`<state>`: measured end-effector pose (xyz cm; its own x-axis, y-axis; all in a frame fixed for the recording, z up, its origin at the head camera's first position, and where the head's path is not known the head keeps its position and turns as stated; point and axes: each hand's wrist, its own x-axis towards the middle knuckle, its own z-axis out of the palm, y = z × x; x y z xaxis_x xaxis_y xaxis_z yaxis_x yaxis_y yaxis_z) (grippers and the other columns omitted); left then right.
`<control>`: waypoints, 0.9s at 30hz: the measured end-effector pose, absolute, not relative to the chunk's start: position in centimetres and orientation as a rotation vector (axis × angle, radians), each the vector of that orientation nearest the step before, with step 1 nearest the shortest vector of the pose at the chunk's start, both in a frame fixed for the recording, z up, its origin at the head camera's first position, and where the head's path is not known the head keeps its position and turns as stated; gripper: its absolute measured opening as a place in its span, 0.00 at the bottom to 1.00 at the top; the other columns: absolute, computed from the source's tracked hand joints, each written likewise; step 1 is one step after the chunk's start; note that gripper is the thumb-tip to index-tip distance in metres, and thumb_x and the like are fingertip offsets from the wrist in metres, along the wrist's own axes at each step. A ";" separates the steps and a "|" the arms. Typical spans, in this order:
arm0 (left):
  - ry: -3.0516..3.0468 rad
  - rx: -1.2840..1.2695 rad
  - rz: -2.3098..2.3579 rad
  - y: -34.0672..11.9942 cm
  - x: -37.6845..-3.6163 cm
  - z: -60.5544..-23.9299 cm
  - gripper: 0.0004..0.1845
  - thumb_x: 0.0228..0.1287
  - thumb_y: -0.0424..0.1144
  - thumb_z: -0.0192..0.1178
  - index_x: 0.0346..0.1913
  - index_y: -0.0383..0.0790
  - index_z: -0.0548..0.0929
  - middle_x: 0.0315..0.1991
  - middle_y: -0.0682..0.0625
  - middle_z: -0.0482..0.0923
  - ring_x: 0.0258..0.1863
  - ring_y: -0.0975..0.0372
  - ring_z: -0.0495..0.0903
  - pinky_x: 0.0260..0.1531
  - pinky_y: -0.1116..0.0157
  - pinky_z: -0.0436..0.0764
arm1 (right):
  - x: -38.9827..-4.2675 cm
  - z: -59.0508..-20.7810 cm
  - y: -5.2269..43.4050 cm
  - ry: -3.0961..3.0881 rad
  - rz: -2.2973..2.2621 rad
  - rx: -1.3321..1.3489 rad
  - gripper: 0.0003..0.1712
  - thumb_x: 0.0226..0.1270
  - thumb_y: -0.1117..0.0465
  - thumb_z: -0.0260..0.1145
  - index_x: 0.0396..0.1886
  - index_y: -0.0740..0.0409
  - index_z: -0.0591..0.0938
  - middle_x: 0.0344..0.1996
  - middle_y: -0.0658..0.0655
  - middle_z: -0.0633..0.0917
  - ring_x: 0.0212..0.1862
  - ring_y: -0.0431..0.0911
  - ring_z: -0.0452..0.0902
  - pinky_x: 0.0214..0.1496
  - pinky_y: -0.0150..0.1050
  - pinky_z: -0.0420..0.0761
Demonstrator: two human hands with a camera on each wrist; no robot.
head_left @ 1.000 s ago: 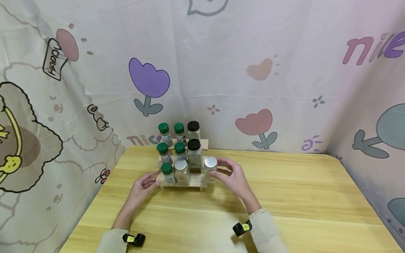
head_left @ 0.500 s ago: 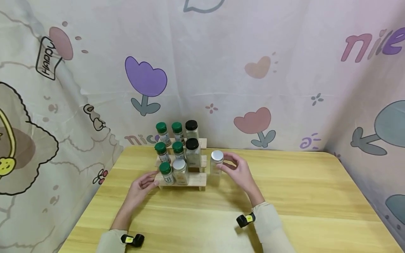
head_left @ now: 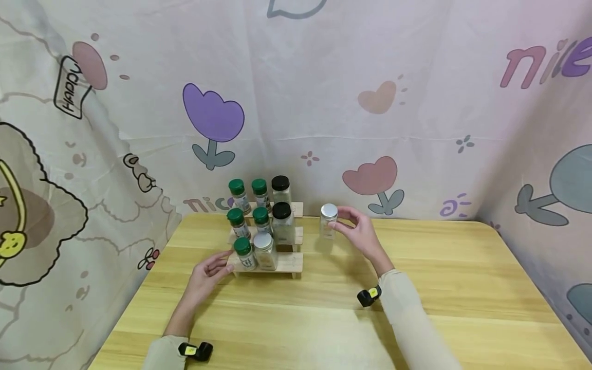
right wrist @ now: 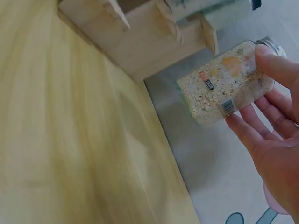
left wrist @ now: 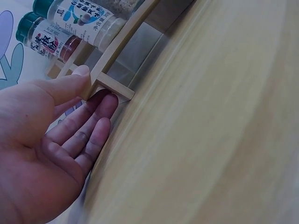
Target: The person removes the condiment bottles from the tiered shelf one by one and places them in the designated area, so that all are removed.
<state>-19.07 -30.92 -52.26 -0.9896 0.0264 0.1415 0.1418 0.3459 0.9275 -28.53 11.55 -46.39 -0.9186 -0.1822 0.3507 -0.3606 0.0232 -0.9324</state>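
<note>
My right hand (head_left: 363,236) grips a clear spice jar (head_left: 328,227) with a silver lid, off to the right of the wooden spice rack (head_left: 290,262). In the right wrist view the spice jar (right wrist: 219,84) is full of pale, coarse grains and tilts in that picture, raised clear of the tabletop. At the rack's left end, my left hand (head_left: 205,277) holds the lowest step. The left wrist view has the thumb on top of the rack's edge (left wrist: 114,53) and fingertips under it.
Three steps of the rack carry jars with green lids (head_left: 242,245), black lids (head_left: 282,209) and one silver-lidded jar (head_left: 264,252). A wooden table (head_left: 287,318) lies beneath. Behind it hangs a patterned cloth (head_left: 296,103).
My right hand has carried the silver-lidded spice jar away from the rack's lowest step, rightward and toward the back. The left hand stays at the rack's left end.
</note>
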 end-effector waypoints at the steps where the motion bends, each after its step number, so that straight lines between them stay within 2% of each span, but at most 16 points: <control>1: -2.491 -0.154 -1.736 -31.0 -19.1 -52.3 0.25 0.71 0.36 0.66 0.67 0.31 0.77 0.54 0.33 0.84 0.47 0.70 0.84 0.48 0.74 0.82 | -28.8 -46.4 11.6 -2.150 2.024 0.571 0.24 0.65 0.69 0.75 0.59 0.70 0.80 0.52 0.69 0.84 0.56 0.56 0.80 0.59 0.36 0.82; 10: -2.468 -0.168 -1.773 -31.2 -19.2 -52.6 0.24 0.71 0.34 0.66 0.67 0.30 0.78 0.53 0.32 0.83 0.46 0.68 0.85 0.46 0.73 0.83 | -30.9 -46.4 11.7 -2.236 1.963 0.467 0.26 0.65 0.65 0.76 0.61 0.68 0.80 0.53 0.67 0.85 0.57 0.55 0.81 0.55 0.31 0.81; 17: -2.472 -0.147 -1.788 -31.1 -18.9 -52.1 0.25 0.72 0.36 0.66 0.68 0.33 0.77 0.54 0.33 0.83 0.47 0.67 0.85 0.46 0.72 0.83 | -32.1 -47.4 11.7 -2.285 1.950 0.440 0.29 0.65 0.66 0.75 0.64 0.69 0.78 0.58 0.68 0.83 0.61 0.60 0.79 0.61 0.38 0.80; 24: -2.469 -0.159 -1.799 -31.2 -18.9 -52.2 0.25 0.72 0.36 0.66 0.68 0.32 0.77 0.54 0.32 0.83 0.47 0.67 0.85 0.46 0.72 0.83 | -32.5 -48.5 11.7 -2.298 1.962 0.398 0.28 0.65 0.66 0.75 0.63 0.68 0.79 0.55 0.68 0.84 0.58 0.58 0.80 0.59 0.34 0.80; 27: -2.458 -0.164 -1.818 -31.1 -19.0 -52.4 0.25 0.72 0.35 0.66 0.68 0.32 0.77 0.53 0.32 0.83 0.46 0.67 0.85 0.45 0.72 0.84 | -32.6 -48.7 11.7 -2.304 1.958 0.410 0.27 0.65 0.67 0.74 0.63 0.68 0.78 0.54 0.68 0.84 0.57 0.58 0.80 0.61 0.38 0.79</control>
<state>-19.00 -31.12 -52.38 -0.9911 0.0385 0.1278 0.1334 0.2900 0.9477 -32.55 11.71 -48.74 -0.9598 -0.1444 0.2405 -0.2607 0.1422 -0.9549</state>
